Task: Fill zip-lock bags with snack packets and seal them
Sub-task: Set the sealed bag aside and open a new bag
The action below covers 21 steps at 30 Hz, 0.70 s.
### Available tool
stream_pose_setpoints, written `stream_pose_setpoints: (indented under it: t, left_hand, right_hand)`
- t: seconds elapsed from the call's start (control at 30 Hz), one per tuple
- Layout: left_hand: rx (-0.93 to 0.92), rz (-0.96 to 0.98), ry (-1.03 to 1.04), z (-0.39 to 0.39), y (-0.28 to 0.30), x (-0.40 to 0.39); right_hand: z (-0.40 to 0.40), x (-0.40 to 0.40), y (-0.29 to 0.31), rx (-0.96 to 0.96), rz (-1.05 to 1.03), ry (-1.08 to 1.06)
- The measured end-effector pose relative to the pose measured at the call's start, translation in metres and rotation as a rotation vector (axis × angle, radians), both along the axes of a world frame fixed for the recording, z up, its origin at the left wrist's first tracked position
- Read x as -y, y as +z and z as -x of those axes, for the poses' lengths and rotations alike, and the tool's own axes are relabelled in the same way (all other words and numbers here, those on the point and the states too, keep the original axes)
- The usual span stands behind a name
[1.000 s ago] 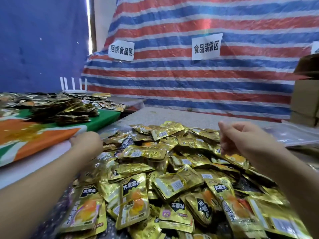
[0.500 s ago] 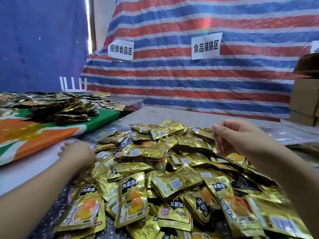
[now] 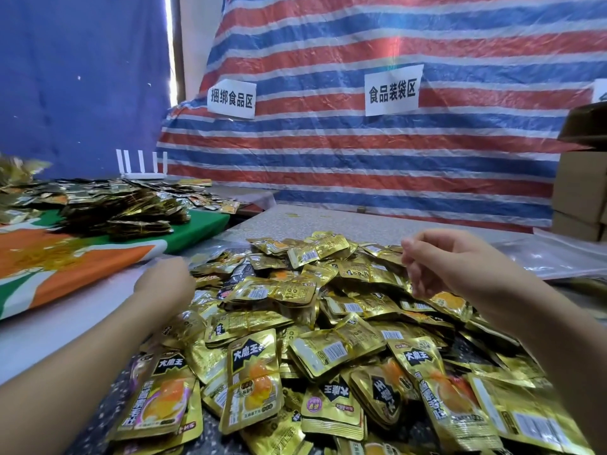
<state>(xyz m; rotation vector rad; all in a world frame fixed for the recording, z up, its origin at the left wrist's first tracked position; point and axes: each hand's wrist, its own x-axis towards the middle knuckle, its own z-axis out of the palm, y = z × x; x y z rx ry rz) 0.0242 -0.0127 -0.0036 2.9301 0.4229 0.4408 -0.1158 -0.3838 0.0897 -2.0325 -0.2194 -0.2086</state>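
**Hands over the gold heap**

The pile of snack packets [image 3: 328,323] fills the lower centre. The right hand [image 3: 460,267] hovers above its right side, fingers loosely curled, grasping nothing. The left hand [image 3: 164,284] rests at the pile's left edge; its grip is hidden.

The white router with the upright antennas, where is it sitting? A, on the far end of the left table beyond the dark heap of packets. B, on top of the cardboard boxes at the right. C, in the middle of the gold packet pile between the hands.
A: the white router stands at the back of the left table, past the dark heap of packets, against the blue wall.
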Motion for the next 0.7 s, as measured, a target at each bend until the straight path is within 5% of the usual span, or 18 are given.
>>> stream_pose_setpoints:
  t: [0.17,0.27,0.47,0.7]
  left_hand:
    - [0.551,0.302,-0.411,0.025,0.03,0.075]
    - [0.698,0.483,-0.751,0.055,0.046,0.14]
    - [0.507,0.546,-1.101,0.1,0.027,0.237]
    - [0.382,0.357,-1.194,0.098,-0.002,0.242]
  right_hand:
    - [-0.002,0.0,-0.002,-0.011,-0.003,-0.008]
    - [-0.003,-0.002,-0.003,-0.05,-0.045,-0.027]
    - [-0.009,0.001,-0.004,-0.211,-0.319,-0.051]
    - [-0.015,0.015,-0.016,-0.126,-0.074,-0.231]
